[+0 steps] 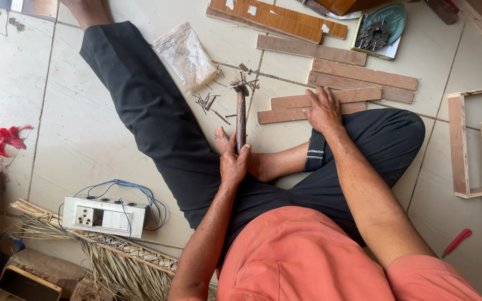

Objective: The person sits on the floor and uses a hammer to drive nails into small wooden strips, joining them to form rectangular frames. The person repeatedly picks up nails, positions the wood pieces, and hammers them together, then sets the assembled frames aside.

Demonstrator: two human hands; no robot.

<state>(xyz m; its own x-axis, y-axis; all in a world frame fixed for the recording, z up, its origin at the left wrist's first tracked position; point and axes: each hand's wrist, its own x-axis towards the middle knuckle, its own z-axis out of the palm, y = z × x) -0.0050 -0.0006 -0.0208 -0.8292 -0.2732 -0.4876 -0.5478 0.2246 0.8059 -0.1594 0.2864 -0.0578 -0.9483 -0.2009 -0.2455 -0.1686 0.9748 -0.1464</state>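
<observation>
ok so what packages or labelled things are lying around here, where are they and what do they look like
Clear plastic bag: on the tiled floor above the left hand's hammer, crumpled, pale contents.
Green and white card package: top right beside the wooden strips under the right hand, holding dark toothed metal parts.
White socket board: lower left, rectangular, blue wires.

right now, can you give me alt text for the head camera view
Seen from above, a person sitting on a tiled floor grips a hammer by its handle in the left hand and rests the right hand on a wooden strip. Loose nails, a plastic bag and more wooden strips lie ahead.
</observation>
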